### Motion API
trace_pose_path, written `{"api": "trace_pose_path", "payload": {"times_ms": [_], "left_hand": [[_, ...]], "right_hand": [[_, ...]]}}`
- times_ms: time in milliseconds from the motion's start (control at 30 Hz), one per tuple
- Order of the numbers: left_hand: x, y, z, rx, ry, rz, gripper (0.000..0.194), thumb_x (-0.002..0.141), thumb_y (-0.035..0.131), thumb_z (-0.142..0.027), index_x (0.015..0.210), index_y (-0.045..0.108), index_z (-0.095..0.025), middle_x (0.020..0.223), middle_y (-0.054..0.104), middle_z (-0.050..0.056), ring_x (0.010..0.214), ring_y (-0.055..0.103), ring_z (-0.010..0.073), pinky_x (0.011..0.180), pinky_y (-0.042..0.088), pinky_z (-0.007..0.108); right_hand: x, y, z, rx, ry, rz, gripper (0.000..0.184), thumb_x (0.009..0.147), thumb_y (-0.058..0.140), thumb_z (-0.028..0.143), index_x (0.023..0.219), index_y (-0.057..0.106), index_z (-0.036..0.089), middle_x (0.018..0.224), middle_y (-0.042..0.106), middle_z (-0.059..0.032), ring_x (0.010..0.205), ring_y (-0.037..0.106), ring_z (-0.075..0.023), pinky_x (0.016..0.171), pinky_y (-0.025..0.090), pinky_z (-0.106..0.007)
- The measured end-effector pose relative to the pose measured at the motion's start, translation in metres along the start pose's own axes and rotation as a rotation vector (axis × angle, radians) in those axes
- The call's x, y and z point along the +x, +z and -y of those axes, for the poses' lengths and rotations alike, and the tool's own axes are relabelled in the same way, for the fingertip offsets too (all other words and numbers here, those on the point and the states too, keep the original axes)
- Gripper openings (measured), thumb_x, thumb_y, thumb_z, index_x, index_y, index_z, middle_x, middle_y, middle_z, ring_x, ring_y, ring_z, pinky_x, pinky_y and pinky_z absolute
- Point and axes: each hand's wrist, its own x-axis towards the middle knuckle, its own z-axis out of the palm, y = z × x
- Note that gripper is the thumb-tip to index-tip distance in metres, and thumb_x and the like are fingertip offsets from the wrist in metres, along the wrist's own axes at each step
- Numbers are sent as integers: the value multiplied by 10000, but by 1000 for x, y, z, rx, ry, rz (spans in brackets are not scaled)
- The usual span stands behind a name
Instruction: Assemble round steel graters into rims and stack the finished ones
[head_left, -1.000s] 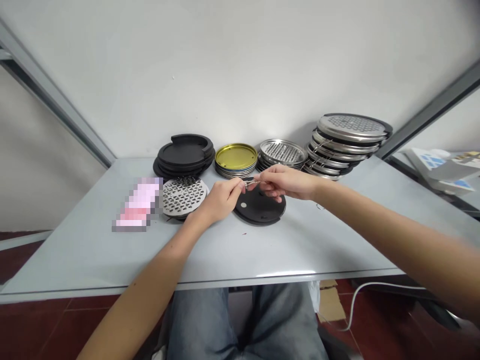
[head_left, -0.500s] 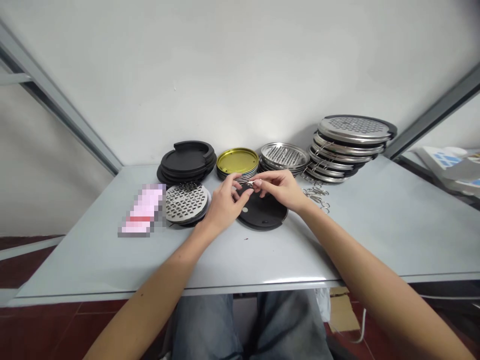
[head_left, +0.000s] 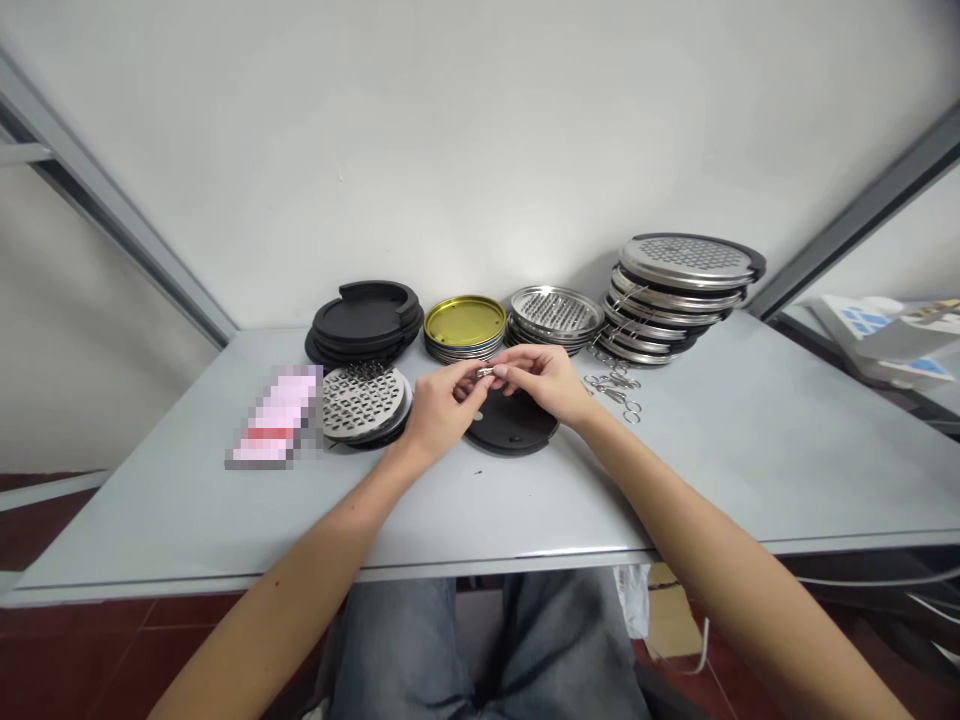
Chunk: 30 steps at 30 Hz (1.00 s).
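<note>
My left hand (head_left: 442,408) and my right hand (head_left: 546,382) meet in front of me, fingertips pinched on a small shiny metal clasp (head_left: 485,372). Its exact shape is partly hidden by the fingers. Below both hands lies a round black disc (head_left: 511,428) with a pale spot, its far part covered by the hands. To the right of my right hand, several loose metal clasps with rings (head_left: 616,388) are scattered on the table. Left of my left hand, a perforated metal grater disc (head_left: 361,402) rests on a darker disc, with a heap of small dark pieces (head_left: 367,370) at its far edge.
Along the wall stand stacked black holders (head_left: 364,318), yellow-topped round lids (head_left: 465,322), silver grater discs (head_left: 556,312) and a tall leaning stack of assembled discs (head_left: 686,262). A blurred pink object (head_left: 276,408) lies left on the grey table (head_left: 480,520). Metal frame posts flank it.
My left fingers have closed in on the metal clasp, and both hands are now nearer together on it. The whole view has shifted slightly, so the table items appear further left.
</note>
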Motion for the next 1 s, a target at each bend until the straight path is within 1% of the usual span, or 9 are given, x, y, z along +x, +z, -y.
{"api": "trace_pose_path", "payload": {"times_ms": [133,267,367,467,600,767,900,1000], "left_hand": [[-1,2,-3,-100,-79,-2,199,843,600,-289,965,700,-169,792,732,24,650,675,135,617,566,233],[0,4,-4,-230,-186,-14,231,790,653,-330,914,713,-145,751,726,32,603,671,143,539,576,237],[1,4,-5,-332,-283,10,272,758,684,-349,898,711,-119,713,715,45,564,664,146,495,571,239],[1,4,-7,-409,-349,29,262,736,705,-340,853,710,-106,670,700,43,496,636,125,475,561,232],[1,5,-9,-457,-362,9,222,740,694,-316,834,713,-115,663,701,40,498,638,120,461,542,213],[2,6,-10,-478,-370,-16,205,760,668,-313,813,705,-119,679,706,41,507,638,110,447,516,187],[2,6,-12,-449,-392,-16,223,768,665,-332,806,688,-113,604,666,18,456,601,92,448,503,181],[1,5,-11,-420,-377,-5,245,764,677,-365,794,664,-122,595,643,6,446,584,88,444,494,185]], "right_hand": [[0,-1,-1,44,20,-10,319,690,755,401,850,695,132,713,709,-49,666,670,-141,598,535,-235],[1,-3,-2,76,33,-1,307,685,763,391,831,693,130,669,701,-38,623,656,-125,581,527,-225],[1,-6,-2,75,50,16,314,679,767,400,821,691,131,671,701,-36,600,642,-114,580,525,-224],[0,-8,0,95,57,47,308,668,778,394,798,692,128,665,699,-32,584,628,-99,574,516,-211],[0,-8,0,184,103,89,252,678,787,338,781,693,128,662,697,-24,590,629,-86,568,501,-187],[0,-5,-1,320,183,73,240,655,808,317,758,690,136,683,702,-29,584,623,-83,558,495,-183],[1,-4,-1,333,206,67,229,647,816,305,748,696,138,676,695,-28,574,611,-79,544,488,-176],[1,-5,0,333,216,70,217,654,812,293,751,695,139,680,691,-28,575,607,-77,543,488,-171]]}}
